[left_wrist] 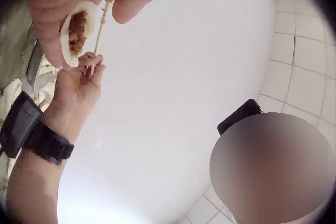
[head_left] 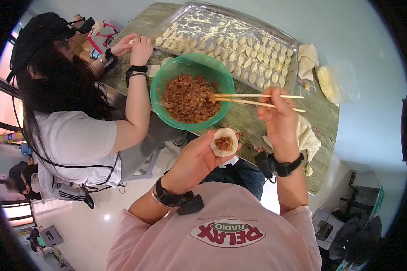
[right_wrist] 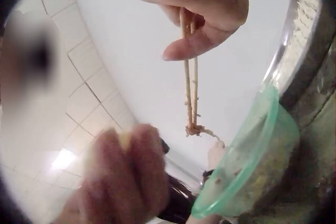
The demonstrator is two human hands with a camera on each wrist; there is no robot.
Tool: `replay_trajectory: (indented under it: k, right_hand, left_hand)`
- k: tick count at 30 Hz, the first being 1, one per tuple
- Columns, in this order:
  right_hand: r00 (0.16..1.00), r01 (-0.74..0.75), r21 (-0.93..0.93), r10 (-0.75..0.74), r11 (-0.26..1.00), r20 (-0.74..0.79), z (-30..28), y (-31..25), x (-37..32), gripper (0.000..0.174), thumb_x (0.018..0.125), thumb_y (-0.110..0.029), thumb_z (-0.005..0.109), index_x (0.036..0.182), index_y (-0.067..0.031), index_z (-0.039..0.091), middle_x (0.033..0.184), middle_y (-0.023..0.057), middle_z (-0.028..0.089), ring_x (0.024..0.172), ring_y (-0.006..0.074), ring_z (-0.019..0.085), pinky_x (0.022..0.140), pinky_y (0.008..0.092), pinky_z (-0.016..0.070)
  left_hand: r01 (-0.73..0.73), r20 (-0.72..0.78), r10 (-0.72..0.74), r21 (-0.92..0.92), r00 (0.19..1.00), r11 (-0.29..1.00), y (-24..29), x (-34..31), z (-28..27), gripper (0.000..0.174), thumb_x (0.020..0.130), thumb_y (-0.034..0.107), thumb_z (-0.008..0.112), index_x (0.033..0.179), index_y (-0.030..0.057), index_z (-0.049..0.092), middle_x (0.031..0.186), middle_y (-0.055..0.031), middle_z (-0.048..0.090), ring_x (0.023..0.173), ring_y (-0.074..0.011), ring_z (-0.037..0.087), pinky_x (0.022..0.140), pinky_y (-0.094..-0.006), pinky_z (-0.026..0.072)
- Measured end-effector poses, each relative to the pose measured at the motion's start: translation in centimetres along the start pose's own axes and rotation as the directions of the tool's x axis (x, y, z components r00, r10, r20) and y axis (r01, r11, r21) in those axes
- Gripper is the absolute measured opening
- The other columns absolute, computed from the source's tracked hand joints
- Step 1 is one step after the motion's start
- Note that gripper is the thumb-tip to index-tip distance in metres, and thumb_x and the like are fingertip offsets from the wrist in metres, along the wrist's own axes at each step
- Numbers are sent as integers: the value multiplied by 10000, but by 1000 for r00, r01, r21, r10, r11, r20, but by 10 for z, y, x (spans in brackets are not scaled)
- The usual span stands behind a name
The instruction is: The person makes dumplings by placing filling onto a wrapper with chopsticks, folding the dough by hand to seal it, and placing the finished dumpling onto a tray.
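My left hand (head_left: 195, 156) holds a round white dumpling wrapper (head_left: 215, 151) just in front of the bowl. A lump of brown meat filling (head_left: 224, 143) sits on its middle. In the left wrist view the wrapper (left_wrist: 67, 45) rests along the fingers. My right hand (head_left: 279, 117) grips a pair of chopsticks (head_left: 244, 95). Their tips overlap the right side of the minced filling (head_left: 187, 97) in the green bowl (head_left: 157, 110) in the head view. Seen from the right wrist, bits of filling (right_wrist: 193, 130) cling to the chopstick tips, apart from the bowl's rim (right_wrist: 247, 169).
Behind the bowl a metal tray (head_left: 185, 12) bears rows of folded dumplings (head_left: 253, 58). On the table's right lie a cloth (head_left: 309, 140) and a bag of yellowish stuff (head_left: 330, 83). A person (head_left: 72, 131) sits at the left, hands close to the tray's corner.
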State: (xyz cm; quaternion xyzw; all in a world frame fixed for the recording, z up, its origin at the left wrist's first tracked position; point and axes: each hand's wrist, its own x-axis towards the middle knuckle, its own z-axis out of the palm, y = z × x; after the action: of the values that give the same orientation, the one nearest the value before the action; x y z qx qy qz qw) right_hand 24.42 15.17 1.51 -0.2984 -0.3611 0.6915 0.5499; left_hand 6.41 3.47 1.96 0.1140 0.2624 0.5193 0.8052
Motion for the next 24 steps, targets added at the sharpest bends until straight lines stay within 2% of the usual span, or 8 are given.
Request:
replay_trajectory:
  k: [4,6,7,9,12,13,20,24]
  right_hand:
    - [999,-29,-160,32,987,17,12,36,20,205,911,-187,520,912,9,582,731,85,594,547,144,587,467,243,482]
    - [984,-126,-499,173,857,50,12,43,24,209,914,-176,511,914,17,590,728,79,592,538,133,584,466,243,482]
    - [982,-126,-502,178,856,57,11,41,25,209,914,-176,511,914,17,590,728,79,592,538,133,584,466,243,482]
    - [995,-47,-466,84,883,59,6,30,22,213,915,-174,509,908,20,595,723,78,589,539,125,581,467,242,484]
    - [998,-45,-397,56,917,17,8,11,14,229,918,-188,505,907,26,588,727,86,594,537,132,582,465,242,482]
    - [999,-42,-399,52,916,14,6,5,10,229,918,-188,505,907,26,588,727,86,594,537,132,582,465,242,482]
    - [996,-69,-57,72,996,49,-16,-27,-16,260,934,-221,473,905,22,561,710,97,600,501,154,571,427,245,464]
    - [995,-75,-7,75,997,72,-13,-34,-23,262,937,-224,468,894,19,558,710,101,599,500,151,570,427,244,466]
  left_hand:
    - [-9,13,9,48,1000,999,5,-7,0,466,984,317,289,1280,-35,362,1254,-167,482,1150,-285,498,1009,-368,383]
    - [-27,4,27,58,1000,998,6,-9,-2,493,981,355,290,1286,-26,357,1253,-172,485,1149,-288,499,1008,-368,385]
    - [-38,-3,38,56,999,998,5,-9,-5,489,982,350,288,1286,-27,356,1253,-171,484,1153,-284,496,1010,-367,383]
    - [-46,-11,46,48,999,998,3,-8,-8,486,983,345,286,1286,-28,355,1253,-170,484,1157,-279,492,1012,-367,382]
    - [-53,-19,54,35,998,998,1,-2,-9,480,985,335,283,1285,-34,353,1258,-169,480,1165,-269,485,1018,-365,377]
    - [-50,-13,50,21,999,999,1,-1,-9,478,986,331,283,1285,-36,351,1262,-168,476,1170,-266,480,1021,-365,374]
    - [-17,5,17,-6,1000,1000,-6,6,-9,474,986,322,292,1288,-40,346,1270,-168,467,1181,-274,468,1029,-372,365]
    - [-8,-4,8,-16,1000,1000,-10,9,-9,473,986,322,289,1293,-34,340,1281,-167,456,1182,-275,468,1028,-371,365]
